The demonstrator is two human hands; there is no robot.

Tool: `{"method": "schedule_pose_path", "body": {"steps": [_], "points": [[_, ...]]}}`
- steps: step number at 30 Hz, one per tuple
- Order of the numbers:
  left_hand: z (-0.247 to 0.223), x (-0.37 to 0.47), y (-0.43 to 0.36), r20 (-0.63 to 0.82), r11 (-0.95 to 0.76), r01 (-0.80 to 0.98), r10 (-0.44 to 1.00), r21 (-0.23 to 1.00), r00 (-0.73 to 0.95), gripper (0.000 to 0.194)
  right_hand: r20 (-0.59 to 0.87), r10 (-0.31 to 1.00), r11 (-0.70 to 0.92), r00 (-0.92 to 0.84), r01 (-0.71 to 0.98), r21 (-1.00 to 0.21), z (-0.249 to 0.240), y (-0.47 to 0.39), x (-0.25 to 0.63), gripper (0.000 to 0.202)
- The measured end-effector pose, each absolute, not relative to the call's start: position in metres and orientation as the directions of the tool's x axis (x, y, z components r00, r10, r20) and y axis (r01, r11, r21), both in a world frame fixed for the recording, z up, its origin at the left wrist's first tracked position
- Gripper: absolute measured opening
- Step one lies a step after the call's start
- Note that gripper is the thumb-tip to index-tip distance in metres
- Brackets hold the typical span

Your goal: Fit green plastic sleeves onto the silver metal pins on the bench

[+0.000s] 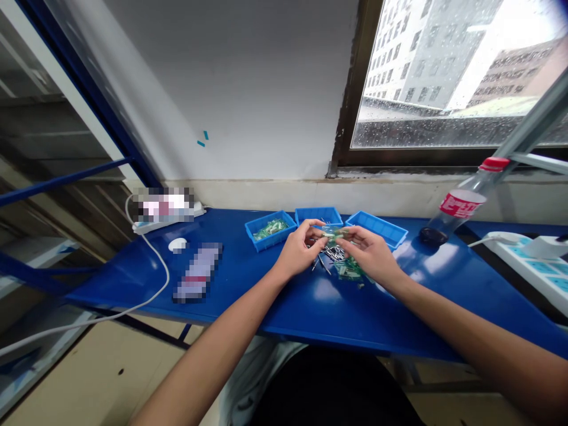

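My left hand (302,248) and my right hand (371,254) meet over the middle of the table, fingers pinched together. Between their fingertips is a small green piece (331,235) with a pale part; its exact kind is too small to make out. Below them lies a loose pile of thin silvery metal pins (335,254). Partly under my right hand is a heap of similar green pieces (348,271). Just beyond my left hand, a blue bin (261,241) holds more green pieces. A second blue bin (317,213) behind the hands is partly hidden.
A third blue bin (390,236) stands at the back right of the blue table (306,313). Beyond it leans a bottle (457,204) with dark liquid. Power strips (539,260) and a white cable (162,284) lie at the sides. A blurred-out flat object (198,273) rests left.
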State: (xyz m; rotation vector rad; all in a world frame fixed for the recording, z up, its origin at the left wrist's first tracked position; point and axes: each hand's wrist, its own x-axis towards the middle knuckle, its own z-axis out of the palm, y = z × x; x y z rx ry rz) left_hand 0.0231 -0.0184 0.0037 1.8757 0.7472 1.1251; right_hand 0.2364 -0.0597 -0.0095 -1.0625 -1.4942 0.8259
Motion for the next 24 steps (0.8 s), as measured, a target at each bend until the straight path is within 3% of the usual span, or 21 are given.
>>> {"method": "schedule_pose_path", "body": {"steps": [4, 11, 15, 20, 24], "points": [[0.0078, 0.0198, -0.0156, 0.541, -0.616, 0.103, 0.749, 0.781, 0.382, 0.010, 0.463, 0.886, 0.453, -0.028, 0.275, -0.848, -0.0075, -0.0587, 0.2388, 0.023], [0.0076, 0.0179, -0.0158, 0.539, -0.633, 0.166, 0.747, 0.757, 0.388, 0.024, 0.473, 0.881, 0.451, 0.001, 0.300, -0.841, -0.0094, -0.0597, 0.2428, 0.018], [0.0111, 0.0200, -0.0214, 0.522, -0.649, 0.197, 0.727, 0.735, 0.447, 0.019, 0.517, 0.855, 0.496, -0.029, 0.336, -0.801, -0.0064, -0.0625, 0.2406, 0.022], [0.0106, 0.0215, -0.0234, 0.516, -0.666, 0.223, 0.712, 0.712, 0.476, 0.040, 0.558, 0.818, 0.567, -0.139, 0.354, -0.744, -0.0020, -0.0663, 0.2360, 0.026], [0.0073, 0.0209, -0.0200, 0.558, -0.699, 0.226, 0.691, 0.679, 0.460, 0.028, 0.525, 0.840, 0.540, -0.140, 0.326, -0.776, -0.0057, -0.0657, 0.2346, 0.024]]}}
